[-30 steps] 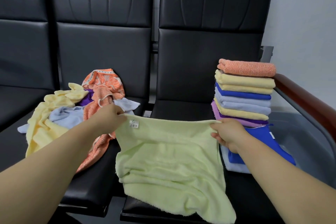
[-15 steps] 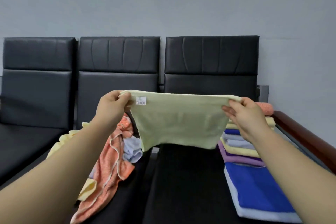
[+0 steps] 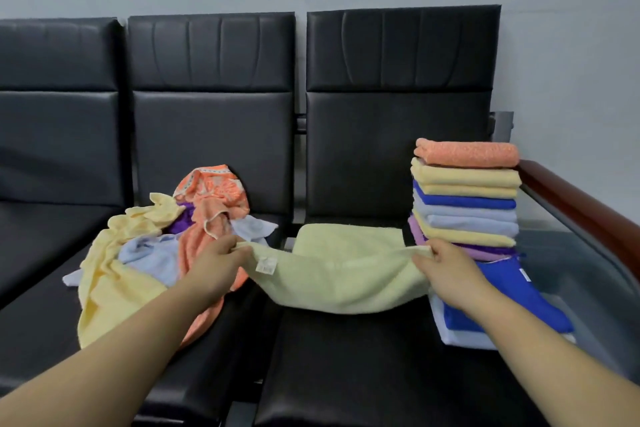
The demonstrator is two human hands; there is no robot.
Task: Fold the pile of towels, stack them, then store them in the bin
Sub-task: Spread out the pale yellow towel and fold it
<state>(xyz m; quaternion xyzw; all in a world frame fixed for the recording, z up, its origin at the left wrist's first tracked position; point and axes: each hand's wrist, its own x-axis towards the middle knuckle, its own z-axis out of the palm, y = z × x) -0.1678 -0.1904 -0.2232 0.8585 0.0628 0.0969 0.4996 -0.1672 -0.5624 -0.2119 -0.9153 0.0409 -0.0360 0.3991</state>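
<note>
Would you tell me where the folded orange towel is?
In the head view the folded orange towel tops the stack at right, beside the wooden armrest.

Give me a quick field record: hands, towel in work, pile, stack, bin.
left hand: pinches pale green towel by its left corner
right hand: pinches its right corner
pale green towel: doubled over, sagging between the hands
unfolded pile: left, on the middle seat
folded stack: right seat, orange on top
bin: grey, right of the stack
</note>
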